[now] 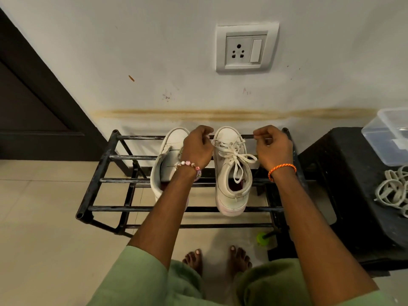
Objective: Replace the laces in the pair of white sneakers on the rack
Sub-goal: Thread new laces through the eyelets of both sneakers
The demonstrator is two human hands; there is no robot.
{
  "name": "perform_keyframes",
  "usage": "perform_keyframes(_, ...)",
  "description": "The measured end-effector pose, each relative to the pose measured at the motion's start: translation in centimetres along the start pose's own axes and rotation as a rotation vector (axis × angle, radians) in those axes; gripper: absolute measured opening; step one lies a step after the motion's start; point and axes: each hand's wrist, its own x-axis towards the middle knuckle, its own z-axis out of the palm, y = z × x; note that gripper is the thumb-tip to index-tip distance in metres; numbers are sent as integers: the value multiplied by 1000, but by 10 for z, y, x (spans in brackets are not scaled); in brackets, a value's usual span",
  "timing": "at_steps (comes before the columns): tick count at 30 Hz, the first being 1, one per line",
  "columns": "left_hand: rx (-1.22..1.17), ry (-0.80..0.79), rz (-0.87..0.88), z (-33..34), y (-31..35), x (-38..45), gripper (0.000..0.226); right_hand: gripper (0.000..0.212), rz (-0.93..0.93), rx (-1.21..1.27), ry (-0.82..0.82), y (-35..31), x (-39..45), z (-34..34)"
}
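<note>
Both hands, left hand (197, 145) and right hand (273, 145), pinch lace (232, 151) ends of right sneaker (231, 173) near rack (106, 157) back edge.

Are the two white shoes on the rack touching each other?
Cannot tell. In the head view the left hand covers the space between the left sneaker and the right sneaker, so no contact or gap shows plainly.

A black metal rack (106, 157) carries two white sneakers (232, 173), side by side.
</note>
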Motion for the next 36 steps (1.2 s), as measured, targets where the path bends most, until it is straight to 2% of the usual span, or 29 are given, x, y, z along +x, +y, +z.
perform_keyframes(3, 40, 122, 121, -11, 8, -13, 24, 29, -23, -12, -78, -10, -18, -9)
perform_keyframes(6, 191, 222, 137, -22, 11, -28, 21, 23, 33, -47, -291, -20, -39, -12)
perform_keyframes(8, 349, 237, 6, -28, 10, -38, 22, 27, 32, -187, -433, -29, -50, -17)
perform_keyframes(10, 445, 227, -167, -34, 6, -47, 29, 46, -41, -415, -538, -35, -58, -24)
perform_keyframes(12, 467, 230, -268, -42, 2, -59, 44, 63, -127, -570, -560, -38, -65, -27)
perform_keyframes(13, 451, 228, -301, -45, 1, -64, 50, 64, -152, -604, -552, -37, -67, -27)
perform_keyframes(15, 362, 190, -357, -50, 0, -73, 57, 52, -170, -591, -515, -36, -69, -23)
perform_keyframes(18, 257, 127, -323, -51, -2, -81, 50, 26, -203, -411, -299, -35, -63, -16)
perform_keyframes(19, 245, 134, -309, -51, -3, -82, 46, 23, -156, -283, -228, -36, -59, -15)
perform_keyframes(22, 238, 162, -307, -51, -7, -84, 39, 15, 158, 211, -148, -41, -43, -9)
perform_keyframes(25, 245, 182, -285, -49, -10, -83, 35, 11, 377, 499, -189, -44, -24, -5)
perform_keyframes(29, 240, 215, -250, -47, -11, -79, 30, 17, 351, 413, -291, -45, -14, 2)
perform_keyframes(31, 246, 216, -243, -46, -12, -80, 29, 15, 346, 439, -280, -43, -13, 0)
perform_keyframes(33, 249, 216, -243, -46, -13, -80, 29, 14, 342, 488, -203, -42, -13, -6)
perform_keyframes(36, 219, 204, -248, -46, -17, -78, 26, 24, 335, 476, -23, -31, -16, -11)
